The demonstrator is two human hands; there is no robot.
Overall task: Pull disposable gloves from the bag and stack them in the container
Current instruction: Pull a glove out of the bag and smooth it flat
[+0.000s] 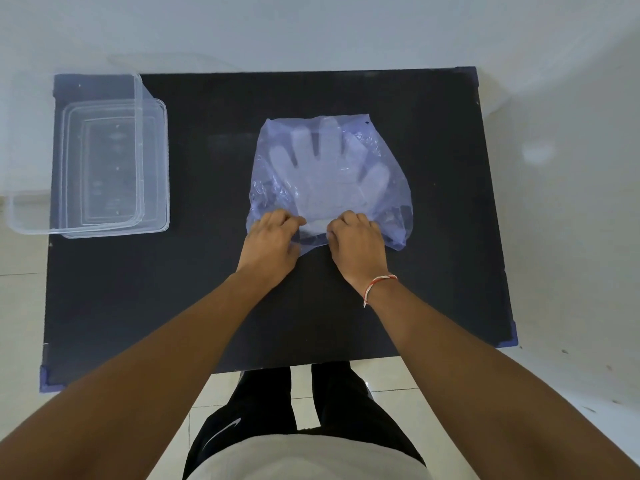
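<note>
table [138, 306]: black top, fills most of the frame, we're standing at its lower edge w/ both arms reaching in from the bottom corners

bag [388, 157]: thin bluish see-thru plastic, lying flat a bit right of centre, open end facing us, crinkled along its left + right sides

gloves [325, 174]: pale stack inside the bag, fingers fanned toward the top of the frame, thumb sticking out right, cuff end down by our hands. All of them are in the bag afaict

left hand [270, 242]: at the bag's lower left edge, fingers curled in, thumb + fingertips pinched on the plastic at the mouth

right hand [356, 242]: just beside the left w/ a small gap between, at the bag's lower middle, fingers curled down tight on the mouth edge. Can't tell if it's got only bag film or a glove cuff too, bc the knuckles hide it

container [31, 216]: clear plastic tub, upper left of the frame, hanging past the table's left edge, well apart from the bag, no gloves in it

lid [162, 168]: clear, looks like it sits under the tub, right edge poking out

wrist band [377, 284]: red + white thread on our right wrist
</note>
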